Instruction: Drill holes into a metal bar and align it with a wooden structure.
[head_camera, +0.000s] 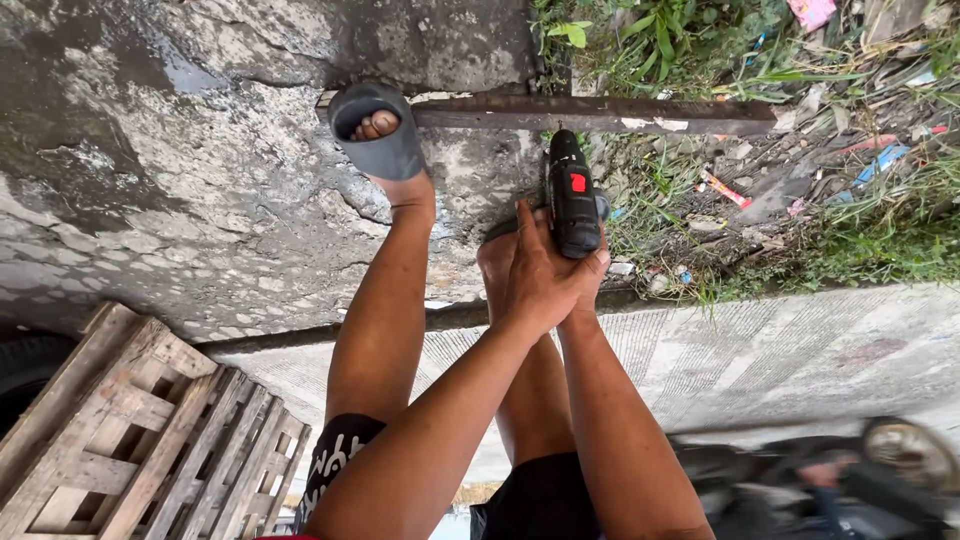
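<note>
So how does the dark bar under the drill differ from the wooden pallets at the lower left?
The bar is one long, dark, rusty-looking strip lying flat across the concrete; the pallets are pale slatted frames, several leaning together. A sandalled foot stands on the bar's end and the drill, held by both hands, left hand and right hand, points down at it; nothing touches the pallets. Both look weathered.

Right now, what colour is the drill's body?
Black drill with a red patch, head view.

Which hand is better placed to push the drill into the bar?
Probably the right hand: its fingers wrap the black drill grip, in line with the bar. The left hand only clasps over it.
</note>
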